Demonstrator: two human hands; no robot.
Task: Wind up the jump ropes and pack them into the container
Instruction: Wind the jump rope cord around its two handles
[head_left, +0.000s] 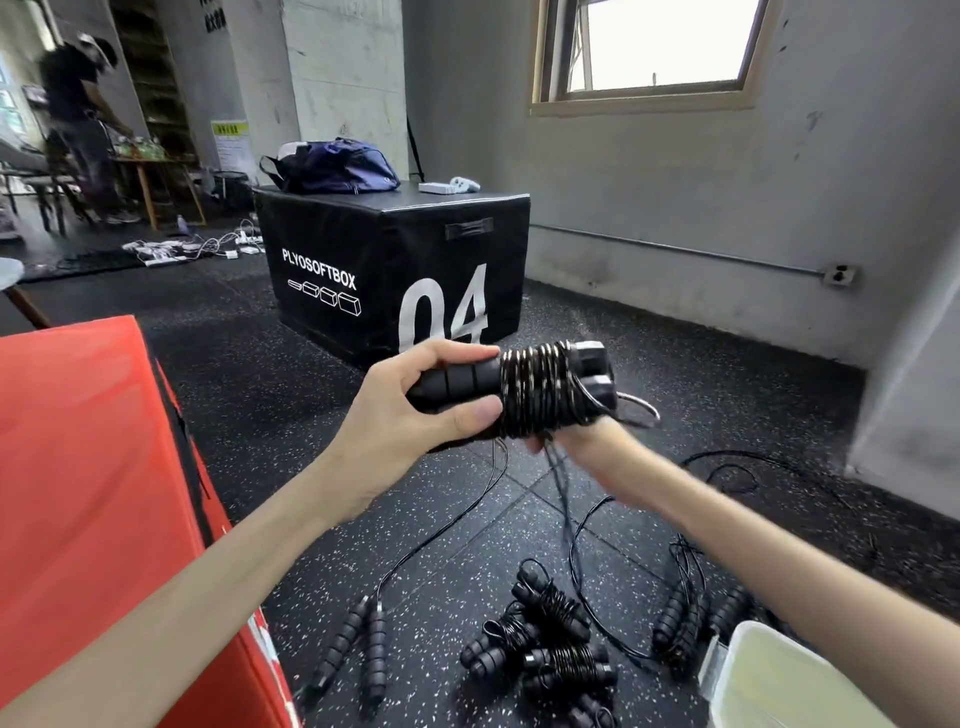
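At the lower right corner, the pale container (779, 686) is cut off by the frame edge, so its inside cannot be seen. Just left of it on the floor (322, 395) lie wound jump ropes (545, 644) in a small pile, with loose jump ropes (358, 649) at lower centre left and more at the right, their cords trailing across the speckled rubber.

At frame centre the left hand (415, 410) grips the paired black handles (457, 382), fingers and thumb curled round them. The cord coil (540, 389) sits tight round the handles' right end. The right hand (576, 441) is below the coil, blurred; it seems to pinch the free cord, but I cannot tell for sure.

Risks, as I judge them: slack in the hanging cord could let the outer turns slip off the handle ends, and the tail dragging on the floor may snag a loose rope.

Beyond stand a black plyo box (395, 270) with a bag (332, 166) on top, and a blurred person (78, 119) at upper left.
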